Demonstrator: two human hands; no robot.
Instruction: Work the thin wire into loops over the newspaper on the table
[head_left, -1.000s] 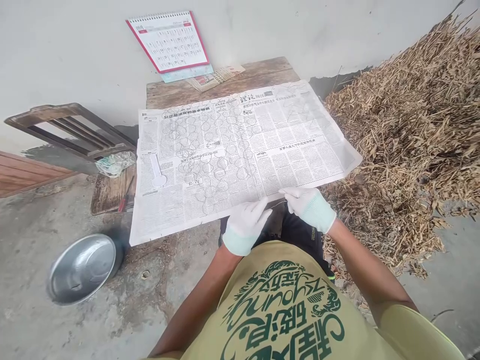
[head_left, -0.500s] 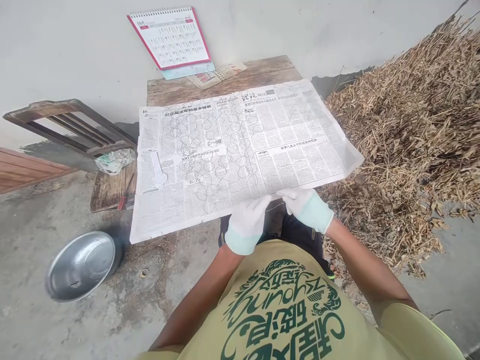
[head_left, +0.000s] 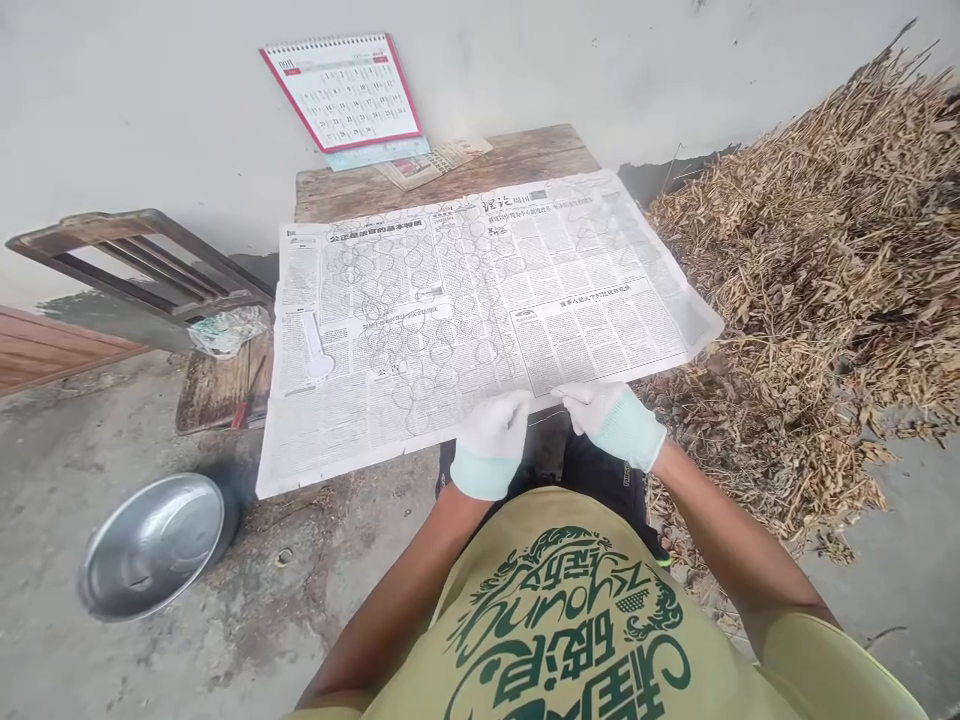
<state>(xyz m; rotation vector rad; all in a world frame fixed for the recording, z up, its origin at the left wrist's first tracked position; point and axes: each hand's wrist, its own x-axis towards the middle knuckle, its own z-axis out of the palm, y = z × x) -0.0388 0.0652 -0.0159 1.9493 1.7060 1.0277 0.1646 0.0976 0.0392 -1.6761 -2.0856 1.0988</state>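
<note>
A large open newspaper lies spread over a low wooden table. Both my hands wear white gloves and meet at its near edge. My left hand has its fingers curled together at the paper's edge. My right hand pinches toward the left one. A thin thread-like strand ran between them a moment ago; I cannot make it out now. A white spoon-shaped object rests on the paper's left part.
A metal bowl sits on the concrete floor at the left. A heap of dry straw and pods fills the right. A calendar leans on the wall. A wooden frame and plank lie left of the table.
My left hand has curled tighter and drawn closer to the right hand at the newspaper's edge. The view has shifted slightly downward.
</note>
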